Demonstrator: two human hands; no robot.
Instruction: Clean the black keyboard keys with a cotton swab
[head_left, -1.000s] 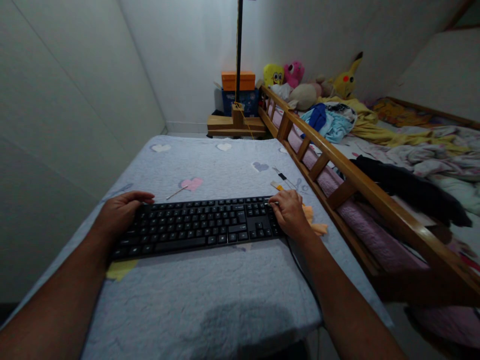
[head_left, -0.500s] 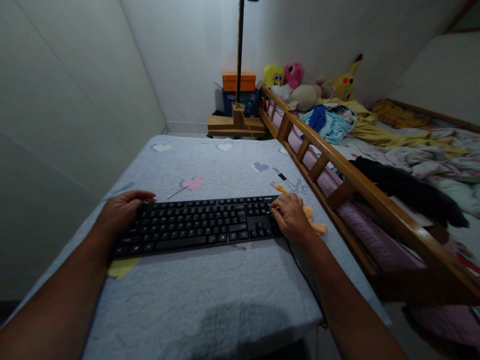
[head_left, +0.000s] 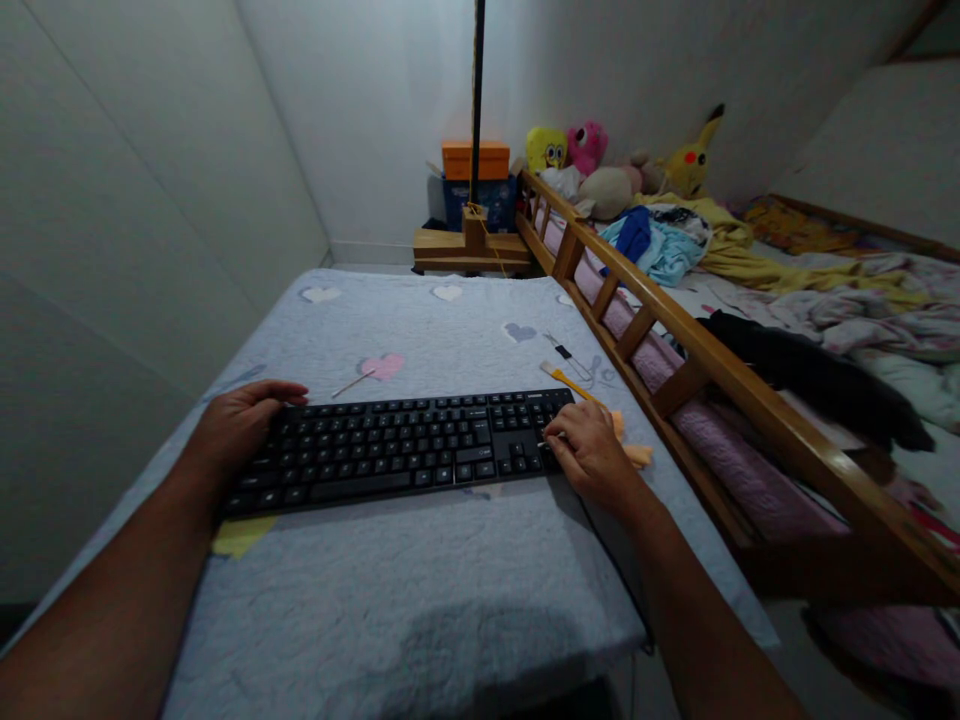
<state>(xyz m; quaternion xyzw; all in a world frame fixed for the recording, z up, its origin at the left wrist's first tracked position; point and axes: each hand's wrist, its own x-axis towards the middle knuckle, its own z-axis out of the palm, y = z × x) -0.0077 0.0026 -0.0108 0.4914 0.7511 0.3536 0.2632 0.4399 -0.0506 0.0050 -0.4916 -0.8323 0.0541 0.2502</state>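
A pale blue quilted cover (head_left: 420, 610) spreads beside a wooden bed rail (head_left: 720, 365). The black keyboard (head_left: 397, 450) lies across it between both hands. The left hand (head_left: 236, 425) rests loosely flat on its left end. The right hand (head_left: 592, 455) is curled at the number pad, pinching a thin pale stick (head_left: 544, 443).

The quilted surface (head_left: 420, 600) (pale blue, heart patches) carries a black keyboard (head_left: 397, 450) across its near half, with a yellow paper (head_left: 238, 537) peeking from under the left front corner. Beyond the keyboard lies a thin stick (head_left: 352, 382); near the right edge lie an orange-handled tool (head_left: 564, 380), a black-tipped tool (head_left: 559, 347) and an orange cloth (head_left: 634, 452).
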